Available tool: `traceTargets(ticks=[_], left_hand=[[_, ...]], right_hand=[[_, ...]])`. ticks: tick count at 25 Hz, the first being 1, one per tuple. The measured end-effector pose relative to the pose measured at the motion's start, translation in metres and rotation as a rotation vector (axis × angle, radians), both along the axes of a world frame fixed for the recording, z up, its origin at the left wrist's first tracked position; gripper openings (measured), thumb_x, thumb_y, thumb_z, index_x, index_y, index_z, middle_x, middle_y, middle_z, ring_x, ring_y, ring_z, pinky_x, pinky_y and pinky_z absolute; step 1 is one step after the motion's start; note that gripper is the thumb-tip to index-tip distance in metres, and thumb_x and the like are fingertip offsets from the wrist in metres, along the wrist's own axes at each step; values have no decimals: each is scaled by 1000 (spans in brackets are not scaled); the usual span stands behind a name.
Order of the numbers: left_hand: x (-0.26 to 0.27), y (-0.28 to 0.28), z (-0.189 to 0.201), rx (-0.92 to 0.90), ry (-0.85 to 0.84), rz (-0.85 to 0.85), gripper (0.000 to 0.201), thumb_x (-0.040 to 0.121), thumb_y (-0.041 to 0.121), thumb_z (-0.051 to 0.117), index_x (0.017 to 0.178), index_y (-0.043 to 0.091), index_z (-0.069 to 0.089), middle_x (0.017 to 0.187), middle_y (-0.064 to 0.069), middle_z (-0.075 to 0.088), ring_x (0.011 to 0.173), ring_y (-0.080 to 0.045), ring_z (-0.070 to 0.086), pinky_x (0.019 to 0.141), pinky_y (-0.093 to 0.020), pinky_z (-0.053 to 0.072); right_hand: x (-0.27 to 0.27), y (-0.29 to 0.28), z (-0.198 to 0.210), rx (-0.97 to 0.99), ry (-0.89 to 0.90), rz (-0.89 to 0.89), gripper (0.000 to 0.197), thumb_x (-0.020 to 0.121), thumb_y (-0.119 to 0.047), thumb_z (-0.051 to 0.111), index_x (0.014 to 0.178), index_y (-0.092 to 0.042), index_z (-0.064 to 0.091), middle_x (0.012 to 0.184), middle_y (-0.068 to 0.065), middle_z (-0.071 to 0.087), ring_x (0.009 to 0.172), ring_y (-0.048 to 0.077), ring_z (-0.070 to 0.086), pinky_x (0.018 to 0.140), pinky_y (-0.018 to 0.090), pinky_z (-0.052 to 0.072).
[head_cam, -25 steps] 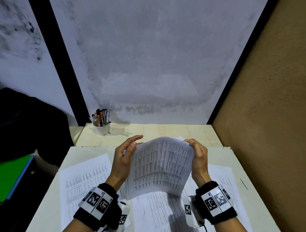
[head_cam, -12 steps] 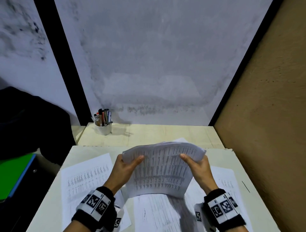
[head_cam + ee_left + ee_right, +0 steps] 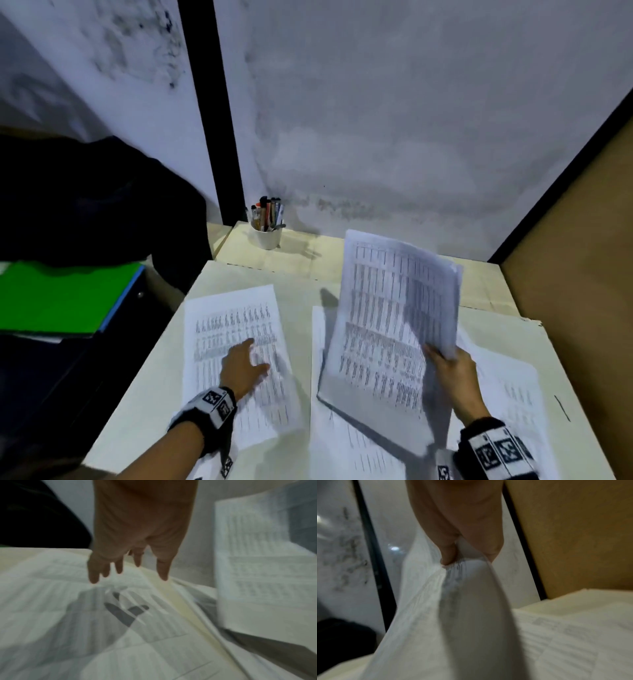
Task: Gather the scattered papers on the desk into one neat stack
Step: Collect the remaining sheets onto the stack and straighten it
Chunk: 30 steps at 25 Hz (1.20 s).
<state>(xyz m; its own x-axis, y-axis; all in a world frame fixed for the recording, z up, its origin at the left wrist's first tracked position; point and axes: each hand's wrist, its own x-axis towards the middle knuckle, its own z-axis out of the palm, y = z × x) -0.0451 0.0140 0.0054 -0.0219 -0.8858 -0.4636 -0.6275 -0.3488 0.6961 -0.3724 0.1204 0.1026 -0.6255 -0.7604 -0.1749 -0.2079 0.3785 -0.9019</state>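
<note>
Over the desk's (image 3: 239, 274) right side the right hand (image 3: 455, 373) pinched a raised sheaf of papers (image 3: 394, 325); near the left edge the left hand (image 3: 241, 368), fingers spread, hovered over a loose sheet (image 3: 219, 318).

No word or number could be read anywhere. The papers (image 3: 387, 329) held up and the sheet (image 3: 236, 342) lying on the desk (image 3: 301, 301) carried printed tables of rows and columns, too small and blurred to make out. The wristbands (image 3: 215, 404) bore black-and-white square marker patterns, with no lettering.
</note>
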Motion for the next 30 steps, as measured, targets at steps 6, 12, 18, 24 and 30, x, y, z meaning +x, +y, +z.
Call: traceTargets(ticks=[6, 12, 18, 24, 30], left_hand=[[41, -2, -22, 181, -447, 347, 89, 62, 27, 79, 131, 3, 26, 134, -24, 30, 122, -39, 30, 101, -47, 34], [49, -14, -33, 259, -521, 404, 115, 49, 45, 84, 130, -4, 19, 132, -24, 37, 121, -37, 40, 98, -43, 39], [72, -17, -39, 199, -399, 241, 58, 67, 33, 76, 108, 0, 53, 112, -21, 60, 104, -38, 55, 91, -44, 47], [65, -5, -32, -79, -79, 110, 19, 86, 5, 49, 97, -4, 61, 92, -22, 66, 78, -28, 57, 66, -29, 42], [62, -10, -17, -82, 111, 84, 22, 82, 12, 62, 91, -8, 59, 81, -17, 59, 68, -23, 52, 52, -24, 36]], right_hand=[[14, -2, -13, 202, 37, 32, 18, 88, -10, 58, 74, 2, 54, 57, 7, 49, 51, 20, 43, 47, 28, 33], [22, -6, -20, 229, 36, 35, 15, 87, -10, 58, 83, 4, 55, 61, 9, 52, 54, 19, 47, 48, 26, 36], [18, -6, -27, 267, 51, 3, 17, 87, -11, 60, 83, 5, 56, 65, 11, 54, 57, 20, 49, 51, 27, 37], [16, -4, -26, 281, 99, 11, 18, 88, -12, 58, 83, 6, 55, 66, 13, 52, 55, 21, 46, 49, 28, 34], [15, -1, -28, 258, 88, -42, 18, 88, -12, 58, 91, 6, 57, 67, 14, 54, 57, 23, 49, 50, 28, 37]])
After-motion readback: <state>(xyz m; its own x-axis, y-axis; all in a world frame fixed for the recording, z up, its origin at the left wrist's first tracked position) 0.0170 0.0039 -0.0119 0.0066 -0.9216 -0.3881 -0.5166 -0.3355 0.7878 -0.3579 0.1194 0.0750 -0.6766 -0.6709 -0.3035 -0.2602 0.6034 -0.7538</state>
